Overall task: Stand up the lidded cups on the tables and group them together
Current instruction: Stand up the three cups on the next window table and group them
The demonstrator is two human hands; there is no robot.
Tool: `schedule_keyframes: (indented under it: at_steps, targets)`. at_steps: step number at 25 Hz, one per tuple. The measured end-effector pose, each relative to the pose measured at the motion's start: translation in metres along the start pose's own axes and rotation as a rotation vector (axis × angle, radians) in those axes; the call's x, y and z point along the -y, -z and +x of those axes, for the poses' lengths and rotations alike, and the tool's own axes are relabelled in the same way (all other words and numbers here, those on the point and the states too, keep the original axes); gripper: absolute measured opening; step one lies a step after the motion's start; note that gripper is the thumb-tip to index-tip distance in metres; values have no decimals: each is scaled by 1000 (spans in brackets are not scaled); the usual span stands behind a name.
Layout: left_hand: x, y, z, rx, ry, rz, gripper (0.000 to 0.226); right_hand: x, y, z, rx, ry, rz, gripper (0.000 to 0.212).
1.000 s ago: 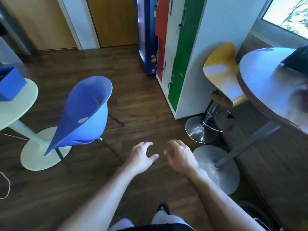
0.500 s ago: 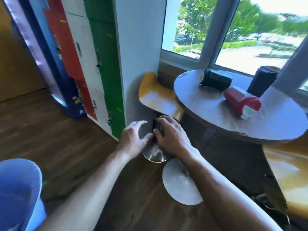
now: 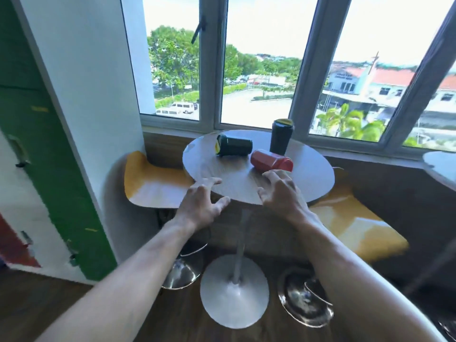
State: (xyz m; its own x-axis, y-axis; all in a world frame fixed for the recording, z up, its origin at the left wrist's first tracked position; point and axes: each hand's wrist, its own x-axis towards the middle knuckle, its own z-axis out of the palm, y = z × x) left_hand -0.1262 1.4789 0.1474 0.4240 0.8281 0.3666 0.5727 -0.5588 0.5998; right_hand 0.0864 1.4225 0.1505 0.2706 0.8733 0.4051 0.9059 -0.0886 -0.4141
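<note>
1. Round table (image 3: pixel 308 174) stands by the window (image 3: pixel 254 70), on a single pedestal with a disc base (image 3: pixel 234 291).
2. Dark cup (image 3: pixel 234 144) lies on its side at the table's far left, lid end pointing left, close to the rim there.
3. Red cup (image 3: pixel 271 160) lies on its side near the table's centre, just right of the dark one, not touching it.
4. Tall black cup (image 3: pixel 281 137) stands upright at the far edge, just behind the red cup.
5. Left hand (image 3: pixel 201 206) hangs at the table's near rim, fingers spread and relaxed, holding nothing.
6. Right hand (image 3: pixel 281 193) is over the near part of the tabletop, fingers loosely spread, empty; fingertips are just short of the red cup.
7. Bare tabletop shows at the near-left and along the right side.
8. Yellow stools (image 3: pixel 150 183) flank the table on both sides, seats tucked near its rim.
9. White and green lockers (image 3: pixel 49 144) wall off the left.
10. The edge of a second table (image 3: pixel 441 166) shows far right, well apart.
</note>
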Motion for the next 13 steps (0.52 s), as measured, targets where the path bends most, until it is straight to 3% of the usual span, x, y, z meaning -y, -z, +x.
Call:
schedule_keyframes:
  at_steps: [9,13]
  targets:
    - [-10,-38,71,79,-39,34,61,-70,2,63,-46,-165,61,50]
    - [-25,-58,107,98,-31,73,65,-100,-3,95,20,-207,109,72]
